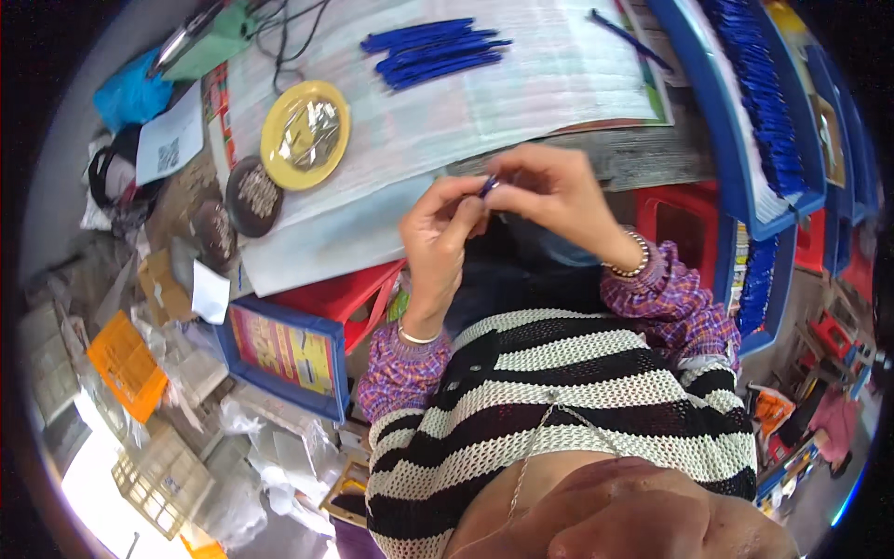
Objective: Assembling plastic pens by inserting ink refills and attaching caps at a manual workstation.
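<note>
Just before your striped top, your left grip and right grip both pinch a small dark-blue piece between their fingertips, by the near edge of the counter. Past your left hand sits a yellow dish; farther off, on a white sheet, lie bunched dark-blue strips, with a lone dark stick well to their right

Small, shiny dark-blue piece, mostly hidden, slightly aslant between left grip and right grip.
</note>
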Tool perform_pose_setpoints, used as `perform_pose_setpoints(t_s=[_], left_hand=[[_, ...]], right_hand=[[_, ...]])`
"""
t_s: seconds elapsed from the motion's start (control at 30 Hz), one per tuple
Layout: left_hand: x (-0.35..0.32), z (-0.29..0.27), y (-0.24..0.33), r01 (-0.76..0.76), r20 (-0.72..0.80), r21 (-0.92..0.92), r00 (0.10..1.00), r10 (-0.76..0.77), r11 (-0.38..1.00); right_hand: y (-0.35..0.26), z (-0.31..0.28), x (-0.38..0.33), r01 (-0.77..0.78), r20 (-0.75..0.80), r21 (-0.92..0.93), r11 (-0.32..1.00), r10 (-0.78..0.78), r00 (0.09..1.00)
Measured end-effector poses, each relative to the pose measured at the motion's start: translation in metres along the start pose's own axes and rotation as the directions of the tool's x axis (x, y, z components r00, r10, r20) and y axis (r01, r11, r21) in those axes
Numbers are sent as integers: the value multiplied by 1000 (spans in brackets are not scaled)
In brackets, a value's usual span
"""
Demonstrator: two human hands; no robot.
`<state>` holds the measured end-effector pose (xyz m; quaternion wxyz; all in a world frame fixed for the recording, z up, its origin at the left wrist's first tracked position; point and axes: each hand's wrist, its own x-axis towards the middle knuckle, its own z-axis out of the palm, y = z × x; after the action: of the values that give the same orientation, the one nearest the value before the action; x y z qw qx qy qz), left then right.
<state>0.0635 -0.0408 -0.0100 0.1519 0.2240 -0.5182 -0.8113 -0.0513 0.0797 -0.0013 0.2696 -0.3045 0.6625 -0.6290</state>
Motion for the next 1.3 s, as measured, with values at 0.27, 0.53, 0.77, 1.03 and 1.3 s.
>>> perform_pose_setpoints(t_s=[0.27,0.53,0.77,1.03,1.3], left_hand=[[-1,7,2,-64,-6,123,998,65,990],[-2,15,1,-87,55,16,995,86,996],[-8,-31,36,-12,2,285,1000,12,958],[-32,-140,67,-3,-67,982,929,364,189],[15,-62,28,-365,314,930,850,424,42]], right_hand=[[-3,-6,-3,28,-3,2,1000,-28,1000],[-8,-7,-5,110,-13,-54,992,-111,994],[-14,-12,-6,-39,98,20,999,37,995],[-3,-11,-2,-25,222,34,999,17,975],[-7,-5,0,-54,258,66,996,35,966]])
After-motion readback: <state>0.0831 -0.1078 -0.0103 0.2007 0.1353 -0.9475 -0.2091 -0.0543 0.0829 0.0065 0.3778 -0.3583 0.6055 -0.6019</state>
